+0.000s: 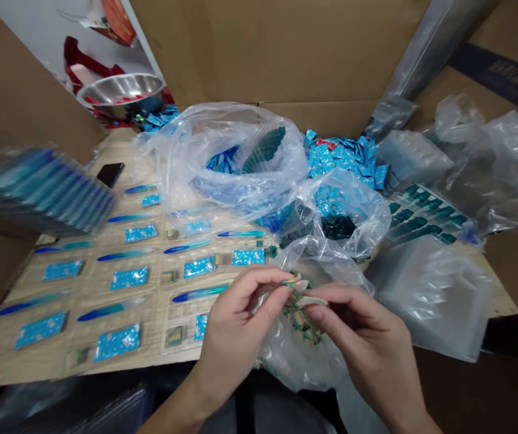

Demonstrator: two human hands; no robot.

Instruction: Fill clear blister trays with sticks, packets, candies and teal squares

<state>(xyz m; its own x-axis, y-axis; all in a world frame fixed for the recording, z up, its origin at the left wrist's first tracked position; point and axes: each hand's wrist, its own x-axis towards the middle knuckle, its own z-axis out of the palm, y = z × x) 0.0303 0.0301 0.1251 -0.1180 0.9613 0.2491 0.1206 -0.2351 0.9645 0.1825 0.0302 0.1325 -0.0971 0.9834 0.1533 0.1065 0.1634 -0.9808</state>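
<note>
The left hand [240,319] and right hand [371,334] are pinching striped bits [312,300] over a bag [310,367] (probably light and soft, so holding the edges is making sense).

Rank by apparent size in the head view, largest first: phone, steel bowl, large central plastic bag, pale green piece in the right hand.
1. Large central plastic bag
2. Steel bowl
3. Phone and pale green piece in the right hand: unsure; they look close, and the piece is nearer the camera.
</note>
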